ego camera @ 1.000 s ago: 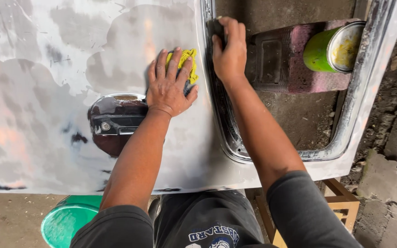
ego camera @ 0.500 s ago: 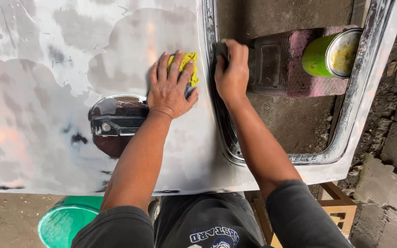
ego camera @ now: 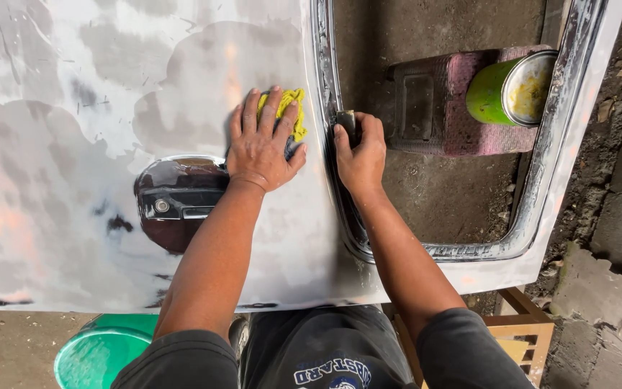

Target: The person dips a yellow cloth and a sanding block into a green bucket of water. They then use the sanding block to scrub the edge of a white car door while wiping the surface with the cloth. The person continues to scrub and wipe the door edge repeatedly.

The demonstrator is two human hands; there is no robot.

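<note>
Left hand (ego camera: 262, 140) lies spread flat on a yellow cloth (ego camera: 291, 109) on the grey primed car door panel (ego camera: 73, 108); right hand (ego camera: 359, 151) grips a dark sanding block (ego camera: 347, 121) at the window frame edge (ego camera: 323, 86), where it could slip off and gouge.

1 package in view: green cylindrical can (ego camera: 507, 90), open top with yellowish contents, lying tilted on pinkish block (ego camera: 446, 108), upper right. No labels, signs, screens.
</note>
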